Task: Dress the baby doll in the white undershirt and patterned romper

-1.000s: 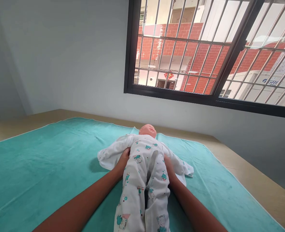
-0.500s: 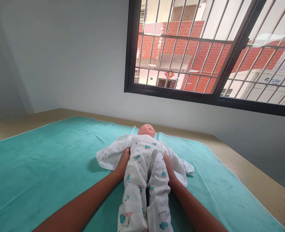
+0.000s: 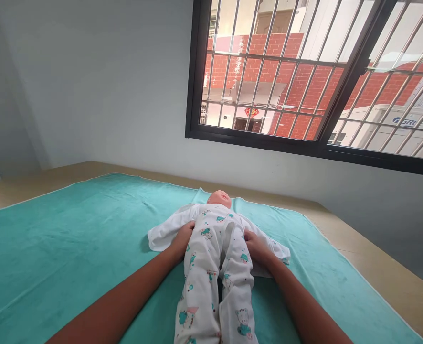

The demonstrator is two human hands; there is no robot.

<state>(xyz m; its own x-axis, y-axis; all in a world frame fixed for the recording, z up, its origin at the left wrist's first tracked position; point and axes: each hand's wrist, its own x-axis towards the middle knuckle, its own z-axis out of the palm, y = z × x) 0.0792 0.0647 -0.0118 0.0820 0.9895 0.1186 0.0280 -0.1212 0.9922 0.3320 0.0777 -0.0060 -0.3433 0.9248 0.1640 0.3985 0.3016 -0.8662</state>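
Observation:
A baby doll in white clothes with teal animal prints lies on its back, head away from me. Its printed pants stretch toward me, and the sleeves of the white top spread out to both sides. My left hand grips the doll's waist from the left, thumb at its side and the other fingers mostly hidden. On the opposite side, my right hand is closed at the waist, its fingertips tucked behind the clothing.
Under the doll, a teal cloth covers much of the wooden table. A grey-white wall rises behind the table. The black-framed window with metal bars is set in it at the upper right.
The doll's head and torso have shifted slightly toward me, and the left sleeve lies lower. My right hand has turned, with its wrist farther out to the right.

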